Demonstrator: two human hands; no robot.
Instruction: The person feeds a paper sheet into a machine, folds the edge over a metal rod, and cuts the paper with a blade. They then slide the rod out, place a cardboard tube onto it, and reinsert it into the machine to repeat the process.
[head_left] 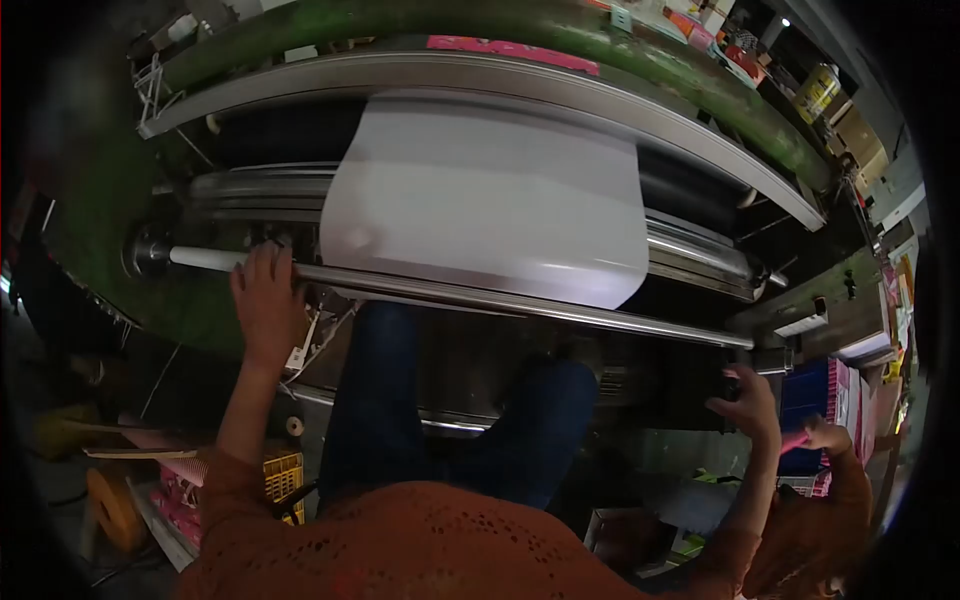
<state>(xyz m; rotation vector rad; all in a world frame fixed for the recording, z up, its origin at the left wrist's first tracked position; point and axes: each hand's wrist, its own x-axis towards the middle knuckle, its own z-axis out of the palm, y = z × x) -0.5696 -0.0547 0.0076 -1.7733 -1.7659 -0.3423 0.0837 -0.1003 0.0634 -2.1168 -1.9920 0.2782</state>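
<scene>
A long metal shaft (560,310) runs across the machine in front of my knees, with a white sleeve (205,258) near its left end. My left hand (268,300) is on the shaft beside this sleeve, its fingers curled over the top. Below the shaft's right end is my right hand (750,402), thumb and fingers apart, with nothing plainly held. A wide glossy white sheet (490,200) hangs down from the rollers behind the shaft, its lower edge curving close to it. The undersides of my left fingers are hidden.
Metal rollers (700,248) lie behind the sheet, under a long grey crossbar (480,75) and a green beam (340,22). At lower right, another person's hand (826,436) is near a blue and pink stack (815,400). A yellow crate (284,485) stands low on the left.
</scene>
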